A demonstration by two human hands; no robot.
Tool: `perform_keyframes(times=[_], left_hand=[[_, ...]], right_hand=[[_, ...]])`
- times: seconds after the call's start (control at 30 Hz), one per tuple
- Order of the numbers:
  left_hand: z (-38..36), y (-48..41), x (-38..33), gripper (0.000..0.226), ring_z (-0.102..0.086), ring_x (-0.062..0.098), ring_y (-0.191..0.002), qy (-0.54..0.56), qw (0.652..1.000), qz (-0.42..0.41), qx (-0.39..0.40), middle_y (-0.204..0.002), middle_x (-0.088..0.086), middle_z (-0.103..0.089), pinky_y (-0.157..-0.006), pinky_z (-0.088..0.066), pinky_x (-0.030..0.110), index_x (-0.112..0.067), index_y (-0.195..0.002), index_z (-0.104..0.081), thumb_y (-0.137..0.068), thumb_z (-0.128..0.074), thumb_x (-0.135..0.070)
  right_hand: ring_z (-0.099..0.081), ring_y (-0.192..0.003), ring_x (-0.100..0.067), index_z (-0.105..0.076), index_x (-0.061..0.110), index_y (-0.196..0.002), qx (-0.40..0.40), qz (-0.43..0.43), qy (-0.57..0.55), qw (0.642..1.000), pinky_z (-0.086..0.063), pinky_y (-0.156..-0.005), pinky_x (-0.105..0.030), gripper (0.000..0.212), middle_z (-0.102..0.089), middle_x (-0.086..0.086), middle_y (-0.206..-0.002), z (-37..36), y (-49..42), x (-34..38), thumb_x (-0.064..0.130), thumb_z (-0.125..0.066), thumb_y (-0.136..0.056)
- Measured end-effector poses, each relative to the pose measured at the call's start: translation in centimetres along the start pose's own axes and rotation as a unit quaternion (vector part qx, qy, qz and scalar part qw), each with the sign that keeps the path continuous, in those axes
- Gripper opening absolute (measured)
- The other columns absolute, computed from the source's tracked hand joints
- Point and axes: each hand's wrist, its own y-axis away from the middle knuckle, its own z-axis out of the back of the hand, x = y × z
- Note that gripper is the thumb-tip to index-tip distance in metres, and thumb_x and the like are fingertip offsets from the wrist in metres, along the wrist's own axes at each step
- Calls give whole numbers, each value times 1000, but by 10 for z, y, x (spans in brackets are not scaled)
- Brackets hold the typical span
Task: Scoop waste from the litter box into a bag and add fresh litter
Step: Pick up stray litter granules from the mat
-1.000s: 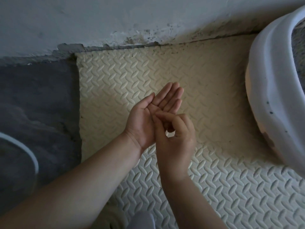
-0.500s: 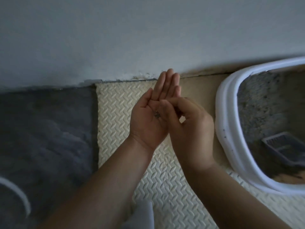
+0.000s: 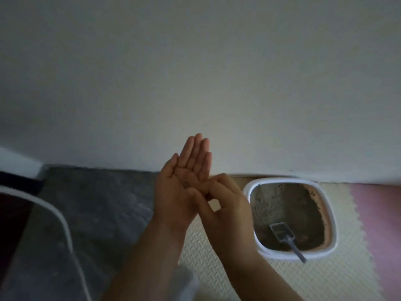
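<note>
My left hand [image 3: 182, 192] is held flat, palm up, with a few small dark litter grains [image 3: 186, 184] lying on it. My right hand [image 3: 227, 213] touches the palm's right edge, thumb and forefinger pinched together; what is between them is hidden. To the right, on the floor by the wall, stands the white litter box [image 3: 332, 227] with grey litter [image 3: 282, 205] in it. A grey slotted scoop [image 3: 284, 235] lies in the box, its handle sticking out over the near rim. No bag is in view.
The box sits on a cream textured foam mat [image 3: 314, 276] with a pink mat [image 3: 384, 224] to its right. A dark grey rug [image 3: 97, 213] lies to the left. A white curved edge [image 3: 63, 222] crosses the near left. The wall [image 3: 195, 72] fills the upper half.
The view has tilted up and back, so the whole litter box and scoop now show. Both hands stay together, the right still pinching at the left palm.
</note>
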Motion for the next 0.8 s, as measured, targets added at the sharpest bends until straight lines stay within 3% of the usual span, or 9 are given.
perform_keyframes(times=[0.07, 0.2, 0.4, 0.47, 0.57, 0.7, 0.8], left_hand=[[-53, 53, -7, 50, -51, 31, -126, 7, 998, -55, -1, -137, 18, -52, -105, -42, 43, 4, -127, -56, -102, -22, -23], [-123, 157, -1, 50, -61, 34, -112, 110, 987, -116, 22, -130, 19, -58, -92, -49, 49, 6, -119, -62, -100, -23, -20], [-177, 305, -2, 47, -57, 29, -119, 176, 953, -245, 30, -131, 15, -57, -94, -50, 44, 3, -119, -63, -100, -27, -20], [-177, 359, -14, 48, -59, 30, -116, 195, 936, -292, 33, -130, 16, -58, -91, -52, 44, 4, -118, -63, -100, -27, -21], [-155, 442, -38, 48, -66, 34, -103, 215, 903, -369, 53, -122, 20, -63, -74, -58, 47, 6, -111, -66, -98, -28, -20], [-100, 556, -67, 45, -66, 33, -104, 252, 831, -495, 26, -123, 17, -63, -87, -51, 48, 5, -110, -67, -96, -31, -18], [-55, 646, -78, 42, -65, 32, -106, 253, 777, -576, 0, -125, 16, -62, -90, -49, 49, 3, -110, -68, -93, -36, -17]], right_hand=[[-56, -77, -2, -71, 32, -103, 27, 45, -5, 999, -45, -68, -13, 22, -57, 18, -86, 29, 0, 61, 24, -66, -84], [-59, -79, -7, -69, 27, -86, 49, 85, -55, 994, -50, -69, -25, 4, -59, 13, -84, 82, 9, 166, 27, -71, -83], [-56, -78, -1, -70, 23, -82, 140, 176, -64, 972, -42, -67, -9, 11, -59, 9, -84, 119, 47, 291, 18, -78, -76], [-56, -78, -1, -70, 21, -80, 174, 205, -69, 961, -40, -63, -7, 5, -59, 10, -82, 114, 68, 327, 23, -74, -81], [-57, -76, -3, -71, 19, -83, 241, 268, -66, 930, -41, -61, -6, 21, -59, 11, -80, 90, 104, 373, 35, -58, -88], [-56, -75, -3, -71, 20, -92, 319, 324, -64, 889, -41, -65, -7, 9, -61, 9, -85, 44, 167, 420, 22, -63, -89], [-54, -84, 0, -69, 22, -100, 379, 361, -83, 848, -37, -78, -3, 13, -61, 10, -94, 6, 223, 455, 17, -63, -90]])
